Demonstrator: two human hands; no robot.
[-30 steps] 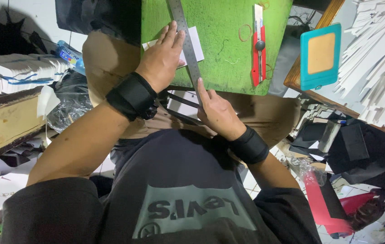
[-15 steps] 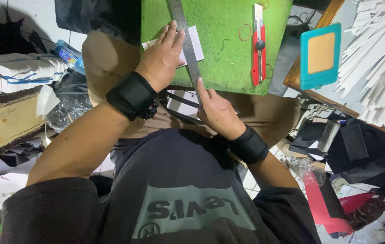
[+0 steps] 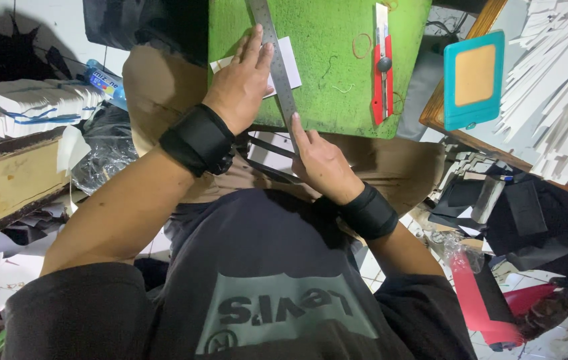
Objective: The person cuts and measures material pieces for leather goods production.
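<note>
Two bare hands work on a green cutting mat resting on the person's lap. The left hand lies flat, fingers spread, pressing a long grey metal ruler over a small white card near the mat's middle. The right hand, fingers curled with the forefinger extended, touches the ruler's near end at the mat's edge. A red utility knife lies on the mat, right of the ruler.

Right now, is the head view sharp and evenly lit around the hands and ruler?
Head view: sharp on the left hand, right hand and metal ruler, which shows mild glare; the green mat is brightly lit; the corners fall dark, and the wide lens bends the edges.
</note>
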